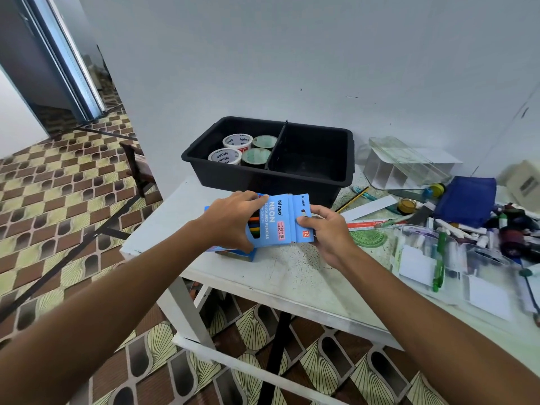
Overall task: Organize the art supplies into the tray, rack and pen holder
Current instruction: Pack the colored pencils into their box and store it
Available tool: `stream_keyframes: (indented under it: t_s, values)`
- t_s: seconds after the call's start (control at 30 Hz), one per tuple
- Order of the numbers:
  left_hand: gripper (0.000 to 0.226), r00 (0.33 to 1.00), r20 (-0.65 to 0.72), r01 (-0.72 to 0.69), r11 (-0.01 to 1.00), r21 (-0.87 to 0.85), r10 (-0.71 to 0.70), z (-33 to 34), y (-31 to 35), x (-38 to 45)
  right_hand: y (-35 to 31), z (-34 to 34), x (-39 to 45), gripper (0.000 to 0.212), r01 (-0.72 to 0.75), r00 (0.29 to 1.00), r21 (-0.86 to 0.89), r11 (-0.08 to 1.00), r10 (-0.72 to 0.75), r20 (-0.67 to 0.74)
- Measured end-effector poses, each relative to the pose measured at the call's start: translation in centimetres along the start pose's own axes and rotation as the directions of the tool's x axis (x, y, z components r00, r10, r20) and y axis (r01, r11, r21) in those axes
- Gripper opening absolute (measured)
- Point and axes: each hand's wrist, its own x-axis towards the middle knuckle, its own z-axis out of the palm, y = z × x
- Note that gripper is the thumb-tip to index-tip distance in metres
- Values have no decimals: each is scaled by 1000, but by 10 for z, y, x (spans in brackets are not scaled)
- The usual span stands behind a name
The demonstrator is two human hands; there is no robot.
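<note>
In the head view, the left hand [233, 220] and the right hand [324, 232] both grip a stack of blue pencil boxes [277, 220] above the white table [286, 276], just before the black tray [309, 159] holding tape rolls [236, 141].

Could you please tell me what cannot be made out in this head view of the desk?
- How many pencil boxes are held: the left hand and right hand cover the stack.
- Floor of the black tray, right compartment: hidden by its near wall.
- Supplies pile: blurred, cut by the right edge.
- Tape rolls: small print unreadable.
</note>
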Motion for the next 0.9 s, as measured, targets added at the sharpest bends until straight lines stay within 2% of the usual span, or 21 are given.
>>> stream_keyframes:
  t_s: [0.17,0.23,0.3,0.37,0.43,0.53,0.63,0.7,0.77,0.8,0.9]
  values:
    - [105,999,-40,4,1000,13,-4,0,3,3,-2,4,0,13,14,996,-30,999,-16,-86]
    - [104,998,-51,24,1000,-9,-25,0,5,4,-4,4,-2,7,30,998,-31,999,-32,-58]
    - [103,994,-92,53,997,-47,-57,-2,8,6,-7,5,-6,10,17,999,34,999,-18,28]
    - [101,985,-142,84,993,-87,-96,-4,12,9,-11,4,-9,21,6,994,101,995,-16,107]
    - [100,977,-166,108,983,-150,-133,-5,17,12,-17,2,-8,31,50,993,89,995,-59,99]
    - [104,967,-165,137,940,-311,-196,-8,21,22,-32,-3,1,26,84,995,115,990,-90,43]
    - [110,954,-138,159,837,-523,-267,-19,24,32,-54,-12,15,21,74,997,162,984,-78,20]
    - [101,960,-83,147,736,-661,-266,-30,24,40,-71,-21,27,20,79,996,167,983,-84,20]
    - [91,977,67,173,577,-798,-200,-37,22,48,-86,-28,38,24,87,996,181,980,-87,-7]
    - [93,977,138,201,493,-846,-162,-39,20,53,-93,-30,43,27,92,996,198,976,-88,-29]
    - [96,972,205,230,311,-922,-113,-42,19,70,-106,-35,57,35,115,991,239,964,-97,-87]
